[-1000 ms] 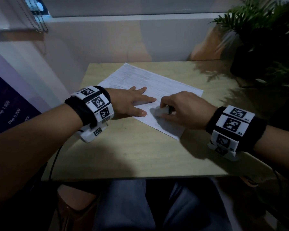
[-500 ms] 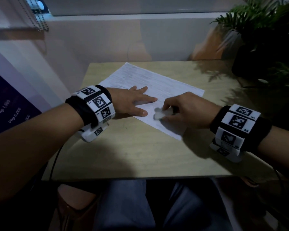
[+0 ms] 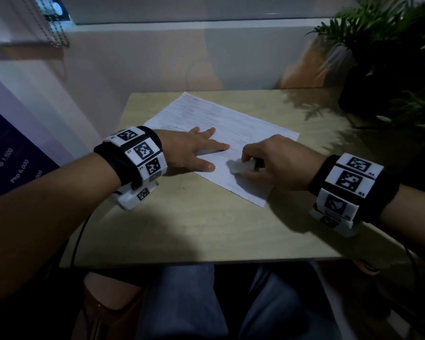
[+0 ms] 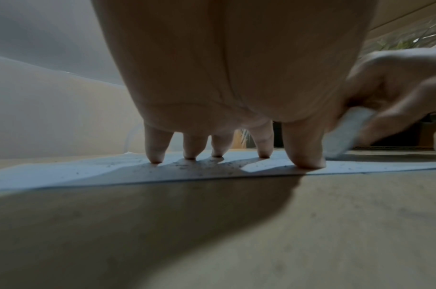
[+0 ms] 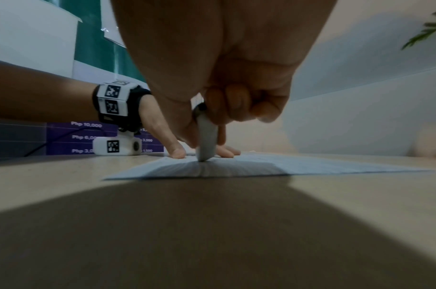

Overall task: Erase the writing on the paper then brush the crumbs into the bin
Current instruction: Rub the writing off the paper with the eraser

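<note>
A white sheet of paper (image 3: 231, 128) with faint lines lies at an angle on the light wooden table (image 3: 194, 229). My left hand (image 3: 194, 150) lies flat on its near left part, fingers spread, fingertips (image 4: 155, 159) pressing the paper (image 4: 88, 172). My right hand (image 3: 275, 163) grips a white eraser (image 3: 238, 166) and holds its tip down on the paper just right of my left thumb. From the right wrist the eraser (image 5: 206, 140) stands upright on the paper (image 5: 311, 166). Dark crumbs (image 4: 202, 166) speckle the sheet around my left fingers. No bin is in view.
A potted green plant (image 3: 383, 57) stands at the table's far right corner. A pale wall panel (image 3: 182, 57) closes the far side. A purple price sign (image 3: 8, 158) hangs at the left. My knees (image 3: 182, 303) are below the near table edge.
My right hand has slid the eraser back and forth over the near part of the paper, ending slightly nearer me. My left hand stays put.
</note>
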Demonstrator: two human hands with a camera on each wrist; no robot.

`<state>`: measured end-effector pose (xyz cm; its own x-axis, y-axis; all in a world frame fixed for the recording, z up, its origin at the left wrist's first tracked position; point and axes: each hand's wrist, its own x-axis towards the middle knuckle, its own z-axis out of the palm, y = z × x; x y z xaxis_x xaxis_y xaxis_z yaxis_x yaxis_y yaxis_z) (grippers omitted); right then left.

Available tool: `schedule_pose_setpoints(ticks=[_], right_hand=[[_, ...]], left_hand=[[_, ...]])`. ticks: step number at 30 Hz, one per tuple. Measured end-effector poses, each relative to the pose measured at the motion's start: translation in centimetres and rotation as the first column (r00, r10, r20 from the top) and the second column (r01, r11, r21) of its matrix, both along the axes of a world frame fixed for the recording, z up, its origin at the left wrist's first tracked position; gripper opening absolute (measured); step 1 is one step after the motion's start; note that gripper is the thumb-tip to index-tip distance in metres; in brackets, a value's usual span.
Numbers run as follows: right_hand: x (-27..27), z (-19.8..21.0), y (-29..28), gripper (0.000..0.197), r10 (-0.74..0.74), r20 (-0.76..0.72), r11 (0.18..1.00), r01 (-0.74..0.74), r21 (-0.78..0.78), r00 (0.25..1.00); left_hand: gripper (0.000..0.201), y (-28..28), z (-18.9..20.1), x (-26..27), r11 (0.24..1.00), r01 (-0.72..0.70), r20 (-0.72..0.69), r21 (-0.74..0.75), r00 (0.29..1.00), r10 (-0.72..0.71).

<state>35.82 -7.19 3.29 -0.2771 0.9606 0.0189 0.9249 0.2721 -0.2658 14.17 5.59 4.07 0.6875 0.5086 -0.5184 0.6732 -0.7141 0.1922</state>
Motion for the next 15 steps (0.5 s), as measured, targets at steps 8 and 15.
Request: schedule_pose_setpoints(ticks=[8, 15], right_hand=[[0.1, -0.1, 0.8, 0.034, -0.052, 0.079, 0.994, 0.043, 0.103, 0.996], [0.6, 0.0, 0.9, 0.027, -0.098, 0.058, 0.993, 0.094, 0.073, 0.993]], left_hand=[[0.070, -0.1, 0.1, -0.1, 1.000, -0.006, 0.007, 0.001, 1.000, 0.006], [0.070, -0.1, 0.0, 0.0, 1.000, -0.005, 0.005, 0.005, 1.000, 0.005]])
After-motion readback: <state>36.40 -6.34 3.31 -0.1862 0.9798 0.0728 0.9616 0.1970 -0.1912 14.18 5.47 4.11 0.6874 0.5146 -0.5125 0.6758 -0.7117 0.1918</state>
